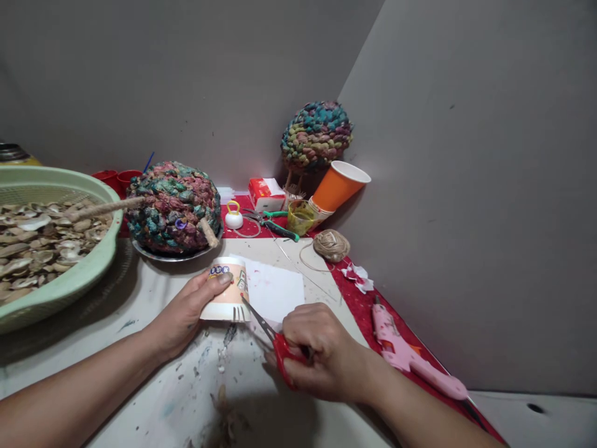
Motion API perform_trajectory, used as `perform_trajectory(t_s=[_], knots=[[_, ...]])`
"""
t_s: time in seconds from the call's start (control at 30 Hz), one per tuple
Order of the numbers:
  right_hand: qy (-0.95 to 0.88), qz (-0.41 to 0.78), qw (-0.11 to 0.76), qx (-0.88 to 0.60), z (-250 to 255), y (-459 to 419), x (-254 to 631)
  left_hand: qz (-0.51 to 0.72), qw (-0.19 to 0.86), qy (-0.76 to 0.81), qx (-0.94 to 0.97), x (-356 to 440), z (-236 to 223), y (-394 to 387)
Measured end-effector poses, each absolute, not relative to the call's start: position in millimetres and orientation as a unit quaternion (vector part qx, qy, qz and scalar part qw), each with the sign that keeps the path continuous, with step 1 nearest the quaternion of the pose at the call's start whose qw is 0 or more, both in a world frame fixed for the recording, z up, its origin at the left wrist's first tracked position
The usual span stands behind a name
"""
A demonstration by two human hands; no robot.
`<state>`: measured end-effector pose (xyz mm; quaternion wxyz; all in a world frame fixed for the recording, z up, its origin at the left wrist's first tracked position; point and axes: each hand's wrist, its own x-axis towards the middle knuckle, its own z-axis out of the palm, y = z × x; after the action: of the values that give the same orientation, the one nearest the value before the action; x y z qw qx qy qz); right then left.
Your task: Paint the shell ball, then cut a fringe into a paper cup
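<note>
My left hand (184,311) grips a printed paper cup (227,290) lying on its side on the white board (153,386). My right hand (321,354) is closed round the red handles of a pair of scissors (275,339). The blades point up and left and their tip touches the cup's rim, where short slits show. A white sheet of paper (275,289) lies just behind the cup.
A green basket (69,280) of shells stands at left. A multicoloured ball (173,205) on a plate, twine (331,244), an orange cup (339,185), green-handled pliers (275,222) and a second ball (316,134) sit behind. A pink glue gun (405,354) lies at right by the wall.
</note>
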<state>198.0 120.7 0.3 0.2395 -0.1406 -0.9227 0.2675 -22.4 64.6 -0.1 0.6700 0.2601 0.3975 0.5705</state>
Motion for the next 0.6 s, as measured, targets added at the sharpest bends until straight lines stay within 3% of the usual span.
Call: perform_trajectory(t_s=[0.13, 0.27, 0.37, 0.6], knots=[[-0.850, 0.442, 0.228, -0.172, 3, 122, 198, 0.588, 0.665, 0.413, 0.204, -26, -2, 66], [-0.781, 0.576, 0.101, -0.221, 6, 122, 198, 0.605, 0.672, 0.397, 0.156, -28, 1, 68], [-0.741, 0.635, 0.038, -0.217, 7, 124, 197, 0.620, 0.670, 0.387, 0.128, -30, 4, 68], [-0.694, 0.691, 0.010, -0.201, 10, 128, 195, 0.640, 0.671, 0.349, 0.136, -31, 8, 67]])
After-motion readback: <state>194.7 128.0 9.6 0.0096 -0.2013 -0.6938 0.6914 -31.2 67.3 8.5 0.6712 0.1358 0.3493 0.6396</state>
